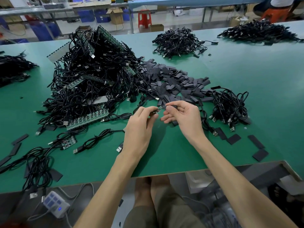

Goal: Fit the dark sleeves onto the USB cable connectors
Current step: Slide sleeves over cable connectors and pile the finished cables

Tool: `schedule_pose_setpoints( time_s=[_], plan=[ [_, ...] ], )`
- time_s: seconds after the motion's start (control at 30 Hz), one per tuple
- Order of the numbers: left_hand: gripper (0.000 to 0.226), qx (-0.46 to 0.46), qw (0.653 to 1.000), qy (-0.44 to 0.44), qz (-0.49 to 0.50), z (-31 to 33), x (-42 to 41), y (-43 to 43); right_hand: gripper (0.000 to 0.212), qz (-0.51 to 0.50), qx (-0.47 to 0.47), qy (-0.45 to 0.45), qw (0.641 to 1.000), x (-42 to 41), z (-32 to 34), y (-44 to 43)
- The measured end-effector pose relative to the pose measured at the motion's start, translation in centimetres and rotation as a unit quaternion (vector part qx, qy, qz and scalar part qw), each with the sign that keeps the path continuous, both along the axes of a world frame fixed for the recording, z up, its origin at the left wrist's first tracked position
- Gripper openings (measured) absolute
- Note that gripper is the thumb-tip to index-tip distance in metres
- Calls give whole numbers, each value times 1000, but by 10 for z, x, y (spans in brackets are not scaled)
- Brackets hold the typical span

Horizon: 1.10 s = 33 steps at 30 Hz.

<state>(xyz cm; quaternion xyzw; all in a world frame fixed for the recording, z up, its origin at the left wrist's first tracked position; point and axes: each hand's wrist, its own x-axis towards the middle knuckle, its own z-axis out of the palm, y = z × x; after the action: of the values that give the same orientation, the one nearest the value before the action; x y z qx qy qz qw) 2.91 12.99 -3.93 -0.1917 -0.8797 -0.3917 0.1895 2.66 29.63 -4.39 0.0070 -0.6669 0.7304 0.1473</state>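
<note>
Pinching from both sides, above the worktop (246, 76) near its front edge: left grip (139, 124) was curled round a connector (156, 111), a small green board end with metal showing past the fingertips. Right grip (184, 117) was clamped, thumb and forefinger, on one dark sleeve (171, 106). Sleeve mouth and connector tip stood just beside each other, perhaps touching; could not tell whether the tip had entered. Sleeve judged very light, thin-walled and soft, flat like the others in the sleeve pile (172, 79) behind the hands, so a squeeze across the flat faces would likely close the mouth. Better hold, by my reading: on the narrow edges, back from the open end, so the mouth bows open. Surface looked matte, probably not slippery. Connector judged light and rigid, but with exposed parts on the board; best held by its edges, leaving the front free for the sleeve. Its cable, hidden by the hand, was judged limp and would give no push if held far back. Fit probably snug; a skewed entry could catch a corner. Cable heap (92, 76) lay to the left, well apart from the hands; loose sleeves (233, 139) lay flat to the right.
</note>
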Motion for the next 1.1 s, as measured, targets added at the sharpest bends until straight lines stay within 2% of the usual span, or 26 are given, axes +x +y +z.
schedule_pose_setpoints(
  time_s=[0.27, 0.43, 0.6, 0.93, 1.1],
  plan=[
    [21, 127, 991, -29, -29, 2, -4, -9, 11, 31, -3, 12, 999, 1, 2, -1],
    [25, 202, 978, -57, -14, 4, -4, -11, 12, 82, -11, 15, 996, 1, 3, -2],
    [22, 228, 970, -81, -26, 6, -2, -10, 12, 92, -18, 25, 995, 2, 4, -2],
    [21, 177, 982, -64, -18, 2, -4, -9, 10, 108, -7, 17, 994, 1, 3, -1],
    [21, 141, 988, -52, -48, 2, -4, -9, 11, 97, -11, 20, 995, -1, 4, -1]
  ],
)
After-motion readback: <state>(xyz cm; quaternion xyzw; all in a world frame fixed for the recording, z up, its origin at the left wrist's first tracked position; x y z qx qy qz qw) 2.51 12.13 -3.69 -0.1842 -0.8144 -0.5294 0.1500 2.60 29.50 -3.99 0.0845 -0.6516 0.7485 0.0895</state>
